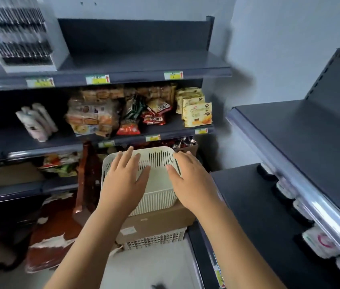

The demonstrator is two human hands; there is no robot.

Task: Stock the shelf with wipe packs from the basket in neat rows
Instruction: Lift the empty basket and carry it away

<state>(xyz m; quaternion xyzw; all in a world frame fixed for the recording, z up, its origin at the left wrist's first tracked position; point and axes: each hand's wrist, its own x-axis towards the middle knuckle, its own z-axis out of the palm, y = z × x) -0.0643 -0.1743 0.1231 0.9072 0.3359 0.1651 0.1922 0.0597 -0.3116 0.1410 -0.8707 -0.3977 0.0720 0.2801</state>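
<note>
From the head view, the left hand and right hand are both spread wide with straight fingers over the cream slotted basket, holding nothing; whether the palms touch its rim I cannot tell. What shows of the basket's inside between the hands looks bare. The basket rests on a cardboard box, which in turn rests on a white lattice crate on the floor. That stack looks like the main risk: a one-sided press or lift could tilt the basket off the box or shift the box on the crate. White wipe packs lie in a row on the lower dark shelf to the right, tucked under the board above. An arm swinging the basket past could nudge that row crooked.
</note>
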